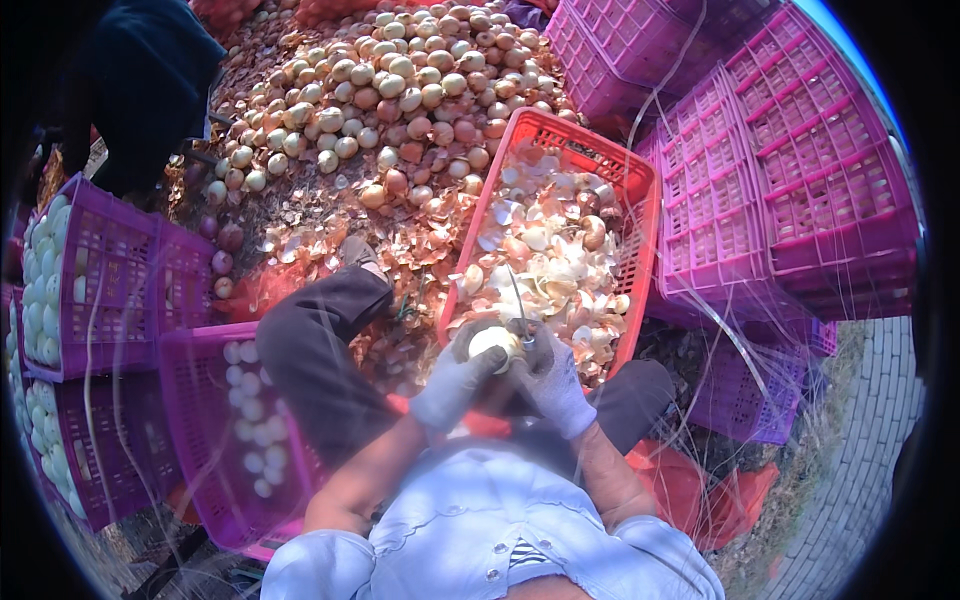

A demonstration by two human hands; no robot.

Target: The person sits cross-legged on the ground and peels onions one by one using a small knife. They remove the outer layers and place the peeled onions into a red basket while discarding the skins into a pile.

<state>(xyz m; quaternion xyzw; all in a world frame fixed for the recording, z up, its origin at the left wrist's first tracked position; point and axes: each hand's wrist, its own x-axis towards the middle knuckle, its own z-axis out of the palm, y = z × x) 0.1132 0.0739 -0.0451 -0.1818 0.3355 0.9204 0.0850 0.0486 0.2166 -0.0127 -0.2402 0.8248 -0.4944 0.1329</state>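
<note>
My left hand, in a white work glove with dark, soiled fingers, is wrapped around a pale onion. In my gloved right hand is a small knife, its thin blade pointing up and away from me. The right fingers are close against the onion's right side; whether the blade touches it cannot be seen. Both hands are above the near end of a red plastic crate, which holds loose onion skins and several onions.
A large heap of onions spreads over skin-littered ground ahead. Pink crates are stacked at right. On my left, a pink crate holds peeled onions, beside stacked full crates. Another person is at upper left.
</note>
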